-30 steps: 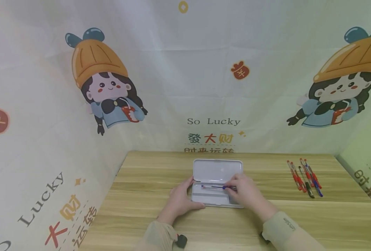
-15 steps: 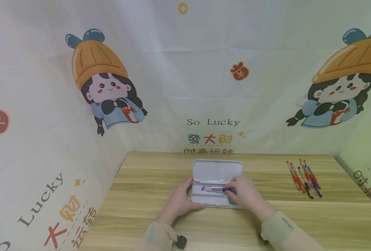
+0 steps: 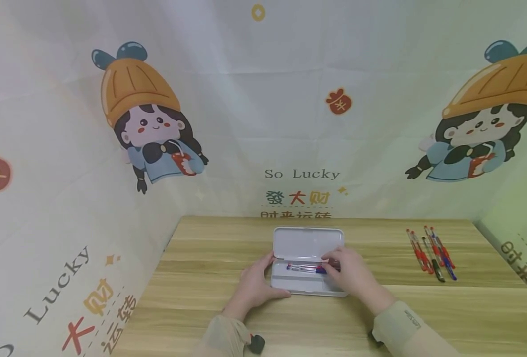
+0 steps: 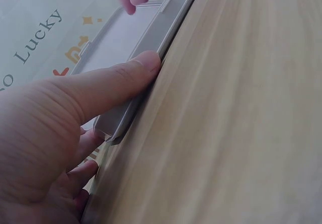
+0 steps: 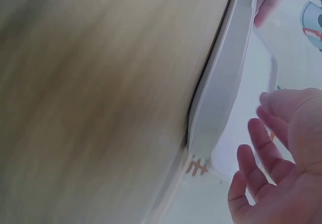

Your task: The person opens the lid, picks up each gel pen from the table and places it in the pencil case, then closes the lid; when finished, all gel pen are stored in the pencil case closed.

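Note:
A white pencil case [image 3: 308, 242] lies on the table with its lid raised at the back. Its back compartment holds a few pens [image 3: 305, 268] with red and blue ends. My left hand [image 3: 256, 281] grips the case's left end, the thumb [image 4: 121, 78] against the front wall in the left wrist view and the fingers round the far side. Above the right end of the case is my right hand [image 3: 351, 273], partly hiding the pens' right ends. In the right wrist view its fingers [image 5: 256, 173] are loosely bent, with no pen visible between them.
Several red, black and blue pens [image 3: 432, 253] lie in a loose group on the wooden table [image 3: 209, 248], right of the case. A printed cloth [image 3: 227, 124] hangs behind and along the sides of the table.
The right hand has let go of a pen, which now lies beside another in the back compartment, and its fingers have lifted slightly to the right. The left hand has kept its hold.

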Demonstrator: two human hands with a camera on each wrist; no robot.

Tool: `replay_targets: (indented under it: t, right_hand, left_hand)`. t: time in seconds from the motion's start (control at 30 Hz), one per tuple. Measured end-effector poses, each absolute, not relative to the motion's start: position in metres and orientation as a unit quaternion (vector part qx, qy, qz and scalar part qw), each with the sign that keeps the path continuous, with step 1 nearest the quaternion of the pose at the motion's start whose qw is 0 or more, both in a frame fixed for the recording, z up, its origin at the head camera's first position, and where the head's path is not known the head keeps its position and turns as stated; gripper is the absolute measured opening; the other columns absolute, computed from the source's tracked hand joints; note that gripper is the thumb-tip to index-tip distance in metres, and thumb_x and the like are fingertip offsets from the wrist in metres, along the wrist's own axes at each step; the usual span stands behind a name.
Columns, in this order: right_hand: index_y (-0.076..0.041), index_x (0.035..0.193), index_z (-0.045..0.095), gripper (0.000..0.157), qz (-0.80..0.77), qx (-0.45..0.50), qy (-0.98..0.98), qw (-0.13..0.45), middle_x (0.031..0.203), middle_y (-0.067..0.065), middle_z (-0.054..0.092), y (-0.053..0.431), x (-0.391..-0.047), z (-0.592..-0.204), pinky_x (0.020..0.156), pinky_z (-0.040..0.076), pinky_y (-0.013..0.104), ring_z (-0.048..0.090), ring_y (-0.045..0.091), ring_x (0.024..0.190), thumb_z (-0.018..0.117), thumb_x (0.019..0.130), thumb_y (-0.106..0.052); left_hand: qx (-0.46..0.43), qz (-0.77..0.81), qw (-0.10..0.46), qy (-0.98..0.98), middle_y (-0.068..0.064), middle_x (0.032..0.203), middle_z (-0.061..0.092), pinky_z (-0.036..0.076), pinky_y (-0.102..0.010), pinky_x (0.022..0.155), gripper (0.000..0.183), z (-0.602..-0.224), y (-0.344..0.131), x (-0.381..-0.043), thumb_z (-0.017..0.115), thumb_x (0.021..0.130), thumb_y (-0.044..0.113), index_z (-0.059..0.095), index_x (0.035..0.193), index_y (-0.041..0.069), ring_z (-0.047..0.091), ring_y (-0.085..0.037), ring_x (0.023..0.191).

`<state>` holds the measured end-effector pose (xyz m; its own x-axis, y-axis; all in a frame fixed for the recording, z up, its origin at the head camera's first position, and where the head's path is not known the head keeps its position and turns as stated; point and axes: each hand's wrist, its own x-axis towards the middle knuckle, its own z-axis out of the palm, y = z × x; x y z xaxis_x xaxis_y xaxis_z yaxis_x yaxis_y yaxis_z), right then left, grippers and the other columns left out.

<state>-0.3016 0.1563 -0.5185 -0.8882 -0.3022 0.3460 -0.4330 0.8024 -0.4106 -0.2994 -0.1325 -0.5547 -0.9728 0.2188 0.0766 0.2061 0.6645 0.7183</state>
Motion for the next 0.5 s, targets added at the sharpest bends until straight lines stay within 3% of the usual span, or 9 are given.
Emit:
replay_targets:
  t: [0.23,0.5]
  right_hand:
    - [-0.002,0.127,0.076,0.029,0.301,0.157,-0.931,0.132,0.105,0.012,0.077,0.173,-0.306,-0.513,0.092,0.064,0.055,0.073,0.030,0.099,0.077,0.100,-0.012]
    - [0.004,0.138,0.068,0.040,0.335,0.102,-0.922,0.167,0.118,0.025,0.075,0.202,-0.309,-0.502,0.098,0.061,0.065,0.070,0.045,0.112,0.073,0.103,-0.013]
  left_hand:
    - [0.119,0.393,0.006,0.912,-0.012,0.168,0.056,0.027,-0.071,0.134,0.127,-0.555,-0.132,-0.299,0.106,0.065,0.044,0.042,0.169,0.010,0.048,-0.043,0.159]
    - [0.116,0.399,0.011,0.910,-0.010,0.169,0.055,0.029,-0.068,0.135,0.127,-0.558,-0.133,-0.301,0.106,0.065,0.045,0.042,0.170,0.012,0.046,-0.041,0.160]
